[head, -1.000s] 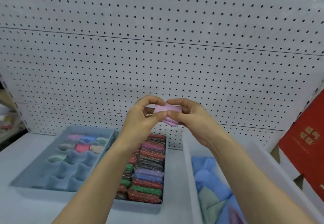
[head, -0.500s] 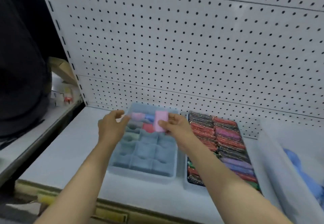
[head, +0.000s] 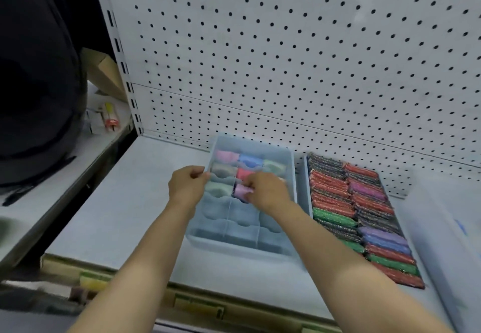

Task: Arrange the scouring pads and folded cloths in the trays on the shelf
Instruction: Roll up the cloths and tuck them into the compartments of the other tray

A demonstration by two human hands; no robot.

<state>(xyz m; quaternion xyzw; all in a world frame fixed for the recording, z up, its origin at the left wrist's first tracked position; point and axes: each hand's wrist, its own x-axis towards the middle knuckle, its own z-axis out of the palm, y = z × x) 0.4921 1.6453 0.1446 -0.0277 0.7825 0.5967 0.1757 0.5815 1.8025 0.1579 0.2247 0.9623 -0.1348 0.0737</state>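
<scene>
1. Front edge: a label strip [head: 197, 309] runs along the lip of the shelf [head: 104, 215]. Its print is too blurred to read.
2. Divided tray [head: 234, 244]: pale blue, standing on the shelf with its short side toward the viewer, split into three columns of small compartments.
3. Left hand [head: 187, 186]: at the tray's left wall, fingers curled, thumb and fingertips pinching the rim.
4. Right hand [head: 265, 192]: over the tray's middle, fingers bent downward and pinching a pink folded cloth [head: 242, 190]. The cloth sits in the centre column, third compartment from the back, partly hidden by the fingers.
5. Other cloths [head: 243, 173]: rolled pieces fill the two back rows — pink, blue and pale green at the rear, grey and red in front of them. A light green one lies in the left column beside the pink folded cloth.
6. Pad tray [head: 304, 176]: just right of the divided tray, nearly touching it. The scouring pads [head: 351, 202] stand on edge in two rows — red, green, purple and dark glittery ones.
7. Clear bin [head: 442, 228]: at the right edge, just beside the pad tray, contents unclear.
8. Rear: white pegboard [head: 286, 59] behind both trays.
</scene>
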